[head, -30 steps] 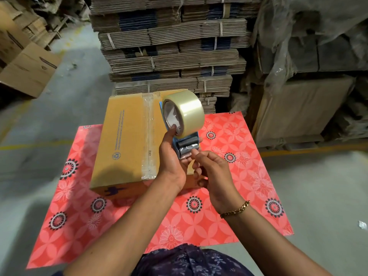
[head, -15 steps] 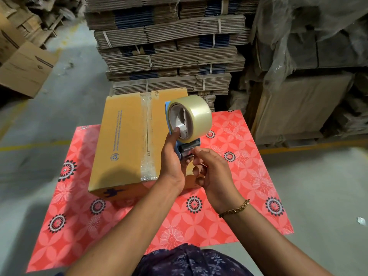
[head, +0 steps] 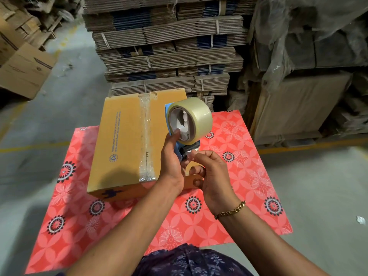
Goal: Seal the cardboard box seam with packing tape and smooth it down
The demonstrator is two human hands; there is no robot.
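Observation:
A closed yellow-brown cardboard box [head: 121, 140] lies on a red flowered table [head: 235, 196]. A strip of clear tape [head: 146, 136] runs along its top seam from the far edge to the near edge. My left hand [head: 172, 162] grips a blue tape dispenser [head: 179, 150] upright over the box's right part, thumb against the core of its clear tape roll [head: 196, 116]. My right hand [head: 207, 172] pinches the loose tape end at the dispenser's black roller, fingers curled.
Strapped bundles of flat cardboard [head: 167, 48] are stacked just behind the table. Plastic-covered cartons [head: 302, 76] stand at the right. Loose boxes [head: 22, 66] lie on the concrete floor at the left. A yellow floor line [head: 29, 146] crosses behind.
The dispenser has shifted slightly right and tilted, the roll's open side turning more toward me. My right fingers have moved up onto the tape end at the roller.

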